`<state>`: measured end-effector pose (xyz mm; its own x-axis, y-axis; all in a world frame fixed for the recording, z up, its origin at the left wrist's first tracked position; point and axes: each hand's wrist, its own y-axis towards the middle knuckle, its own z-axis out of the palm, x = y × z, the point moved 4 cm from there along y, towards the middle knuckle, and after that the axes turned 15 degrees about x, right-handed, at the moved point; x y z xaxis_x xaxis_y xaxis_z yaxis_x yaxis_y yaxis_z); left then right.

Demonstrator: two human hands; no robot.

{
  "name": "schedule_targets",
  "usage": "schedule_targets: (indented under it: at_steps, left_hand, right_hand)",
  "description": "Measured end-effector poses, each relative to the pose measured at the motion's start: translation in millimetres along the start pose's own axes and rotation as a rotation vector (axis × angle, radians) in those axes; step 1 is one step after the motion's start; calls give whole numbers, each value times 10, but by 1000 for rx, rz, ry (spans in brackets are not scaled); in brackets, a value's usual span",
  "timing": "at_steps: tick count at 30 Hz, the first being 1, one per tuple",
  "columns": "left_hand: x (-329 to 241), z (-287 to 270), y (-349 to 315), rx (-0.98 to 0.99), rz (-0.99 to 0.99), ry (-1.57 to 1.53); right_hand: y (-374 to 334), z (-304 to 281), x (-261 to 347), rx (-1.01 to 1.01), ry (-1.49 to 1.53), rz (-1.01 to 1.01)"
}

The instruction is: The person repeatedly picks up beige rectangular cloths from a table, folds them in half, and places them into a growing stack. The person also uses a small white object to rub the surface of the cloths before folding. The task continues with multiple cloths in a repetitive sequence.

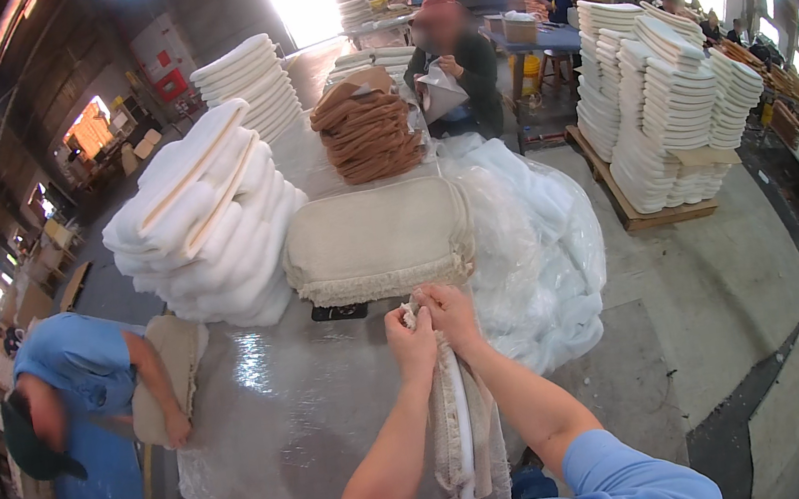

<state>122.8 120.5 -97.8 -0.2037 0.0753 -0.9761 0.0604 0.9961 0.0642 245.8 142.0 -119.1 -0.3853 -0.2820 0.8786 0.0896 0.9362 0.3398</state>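
A beige fabric cushion cover (446, 435) with a strip of white padding (463, 423) showing along its side stands on edge against my body, at the table's right side. Both hands are closed at its far end, close together. My left hand (413, 345) pinches the frayed fabric edge, where a small whitish bit of material sticks up between the fingers. My right hand (449, 316) grips the same end just beside it. What lies under the fingers is partly hidden. Right beyond my hands lies a stack of beige cushion pieces (374, 227) with fringed edges.
On the plastic-covered table (278, 397) stand white padding (198, 215) at left and brown folded fabric (369, 132) farther back. Clear plastic bags (530, 242) bulge at right. A co-worker (82, 367) bends over a beige cushion at left; another (457, 70) handles pale fabric across the table.
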Motion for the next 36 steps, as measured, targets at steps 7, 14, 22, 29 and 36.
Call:
schedule_targets:
  at_steps: [7, 14, 22, 29, 36]
  left_hand:
    - [234, -190, 140, -1, -98, -12]
    - [115, -21, 3, -34, 38, 4]
    - [-19, -41, -181, -17, 42, 44]
    - [15, -153, -309, 3, 213, 119]
    - [-112, -93, -325, 78, 220, 106]
  right_hand:
    - [13, 45, 200, 173, -8, 107]
    - [-26, 44, 157, 106, 23, 186]
    - [-267, 102, 126, -67, 107, 96]
    - [-370, 147, 258, -86, 138, 27]
    - [-292, -39, 2, -11, 420, 238]
